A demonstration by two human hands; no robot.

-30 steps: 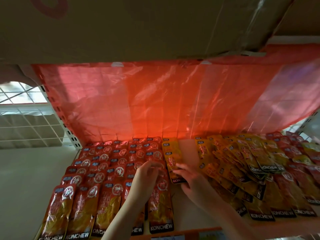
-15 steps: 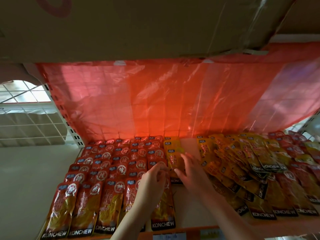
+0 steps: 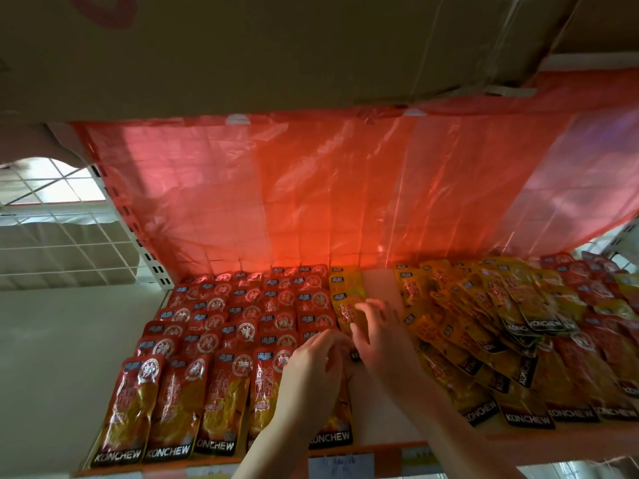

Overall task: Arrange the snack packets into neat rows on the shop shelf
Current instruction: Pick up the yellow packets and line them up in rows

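Two bare forearms are seen entering from the six o'clock edge of the frame, each ending in a bare hand. No sleeve, glove, watch, ring or bracelet is seen on the left hand [image 3: 313, 368] or its wrist, which is shown bare down to the frame edge. The right hand [image 3: 380, 344] is likewise uncovered, and its fingers are blurred. Fingernails cannot be made out clearly on either hand.

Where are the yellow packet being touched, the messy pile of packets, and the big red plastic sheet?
yellow packet [image 3: 345, 307]: head view, on its printed front, left of the fingers.
messy pile [image 3: 484, 326]: head view, on an overlapping yellow packet mid-heap.
red plastic sheet [image 3: 311, 202]: head view, on its wrinkled middle.
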